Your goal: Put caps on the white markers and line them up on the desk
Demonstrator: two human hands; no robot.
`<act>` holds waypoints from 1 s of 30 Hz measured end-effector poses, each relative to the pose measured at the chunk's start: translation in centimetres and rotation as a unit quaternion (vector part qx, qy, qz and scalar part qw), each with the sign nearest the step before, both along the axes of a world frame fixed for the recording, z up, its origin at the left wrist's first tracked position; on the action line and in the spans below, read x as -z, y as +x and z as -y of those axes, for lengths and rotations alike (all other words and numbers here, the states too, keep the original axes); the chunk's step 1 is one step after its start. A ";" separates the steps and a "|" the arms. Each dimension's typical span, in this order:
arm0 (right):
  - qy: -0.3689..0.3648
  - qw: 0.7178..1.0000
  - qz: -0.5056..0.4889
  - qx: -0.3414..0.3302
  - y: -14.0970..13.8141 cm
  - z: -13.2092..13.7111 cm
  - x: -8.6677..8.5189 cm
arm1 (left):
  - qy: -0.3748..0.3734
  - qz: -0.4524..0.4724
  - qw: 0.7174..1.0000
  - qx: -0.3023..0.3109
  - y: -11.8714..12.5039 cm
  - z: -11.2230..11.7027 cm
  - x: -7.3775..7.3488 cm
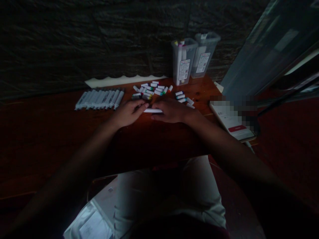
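where they meet over the table (50,132), the left hand (129,113) and right hand (172,112) pinch a white marker (152,110) by its ends, seemingly to hold it level.

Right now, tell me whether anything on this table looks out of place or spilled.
Only the loose markers before the two bins: they lie scattered at all angles, unlike the neat row at the left. The bins stand upright. The left hand and right hand hold one white marker.
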State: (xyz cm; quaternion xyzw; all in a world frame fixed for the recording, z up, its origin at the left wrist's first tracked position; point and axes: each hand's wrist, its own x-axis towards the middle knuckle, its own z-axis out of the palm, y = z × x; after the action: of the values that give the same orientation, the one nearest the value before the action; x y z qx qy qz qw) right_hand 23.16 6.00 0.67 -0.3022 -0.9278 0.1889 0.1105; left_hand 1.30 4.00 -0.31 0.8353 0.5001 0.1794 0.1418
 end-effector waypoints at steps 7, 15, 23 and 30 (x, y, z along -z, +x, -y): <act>0.000 1.000 0.024 0.007 0.0 0.5 -0.7 | 0.004 -0.003 1.000 0.002 0.1 0.0 -0.1; 0.000 0.999 0.038 -0.002 0.1 0.8 -0.9 | -0.002 -0.025 1.000 -0.003 0.2 0.2 -0.2; -0.015 1.000 0.027 -0.005 0.1 0.4 -0.8 | -0.006 -0.024 1.000 -0.007 0.3 0.1 -0.4; -0.016 1.000 0.013 -0.006 0.1 0.2 -0.7 | -0.003 -0.025 1.000 -0.002 0.3 0.2 -0.3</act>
State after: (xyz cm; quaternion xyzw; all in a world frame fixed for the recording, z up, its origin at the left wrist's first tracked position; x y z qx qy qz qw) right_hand 23.25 5.75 1.36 -0.3005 -0.9279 0.2006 0.0921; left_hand 1.57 3.82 0.00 0.8382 0.5055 0.1570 0.1315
